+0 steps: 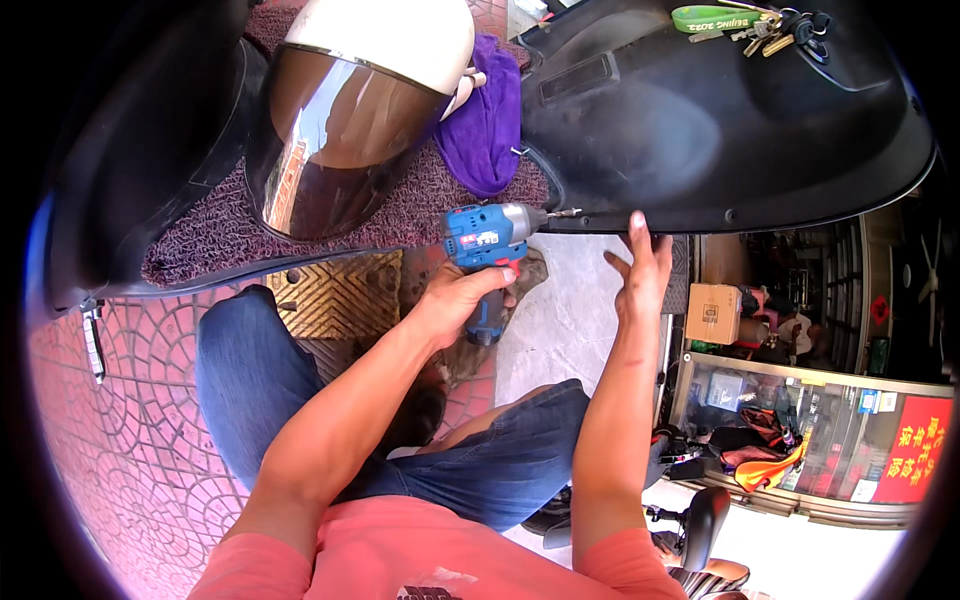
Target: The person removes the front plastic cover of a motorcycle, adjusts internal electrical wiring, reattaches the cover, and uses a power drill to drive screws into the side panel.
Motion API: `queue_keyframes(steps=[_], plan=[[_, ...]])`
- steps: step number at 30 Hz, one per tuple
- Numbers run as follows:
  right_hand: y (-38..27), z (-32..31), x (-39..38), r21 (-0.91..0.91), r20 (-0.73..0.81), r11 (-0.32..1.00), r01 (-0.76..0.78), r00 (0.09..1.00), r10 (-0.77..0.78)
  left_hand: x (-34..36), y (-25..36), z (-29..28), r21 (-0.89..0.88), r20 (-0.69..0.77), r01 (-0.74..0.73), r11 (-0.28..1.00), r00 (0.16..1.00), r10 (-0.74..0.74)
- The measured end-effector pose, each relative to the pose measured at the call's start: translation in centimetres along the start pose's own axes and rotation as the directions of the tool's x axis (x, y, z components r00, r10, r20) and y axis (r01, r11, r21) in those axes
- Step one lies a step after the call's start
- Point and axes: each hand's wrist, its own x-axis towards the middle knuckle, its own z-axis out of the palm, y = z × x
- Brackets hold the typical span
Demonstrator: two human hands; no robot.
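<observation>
My left hand (468, 300) grips a blue cordless drill driver (482, 240) by its handle. The driver points right, and its bit (564, 213) reaches the lower edge of a large black plastic scooter panel (640, 130), close to a screw spot there. Whether the bit touches a screw is too small to tell. On the same edge, farther right, the index fingertip of my right hand (642, 275) rests against the panel. The other fingers of that hand are spread below the rim, with nothing seen in them.
A white helmet (395, 30) with a dark visor lies on a purplish mat (200, 225), beside a purple cloth (485, 135). Keys (775, 35) on a green strap lie atop the panel. At right stand a glass display case (830, 385) and a cardboard box (713, 313).
</observation>
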Motion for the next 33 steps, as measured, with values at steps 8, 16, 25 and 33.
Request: queue_keyframes(steps=[8, 16, 25, 33], plan=[[3.7, 3.8, 3.4, 0.048, -0.084, 0.997, 0.059, 0.995, -0.055, 0.8, -0.7, -0.3, 0.119, 0.001, -0.113, 0.986, 0.994, 0.114], [3.7, 3.9, 3.3, 0.029, -0.129, 0.998, 0.047, 0.991, -0.042, 1.6, -1.3, 0.6, 0.198, -0.019, -0.162, 0.967, 0.985, 0.169], [3.8, 3.7, 3.4, 0.039, -0.134, 0.999, 0.037, 0.991, -0.032, 2.5, -1.9, 1.4, 0.197, -0.004, -0.213, 0.957, 0.976, 0.218], [3.6, 3.6, 3.2, 0.029, -0.116, 1.0, 0.009, 0.993, -0.006, 2.8, -2.2, 1.1, 0.245, 0.001, -0.206, 0.947, 0.977, 0.212]])
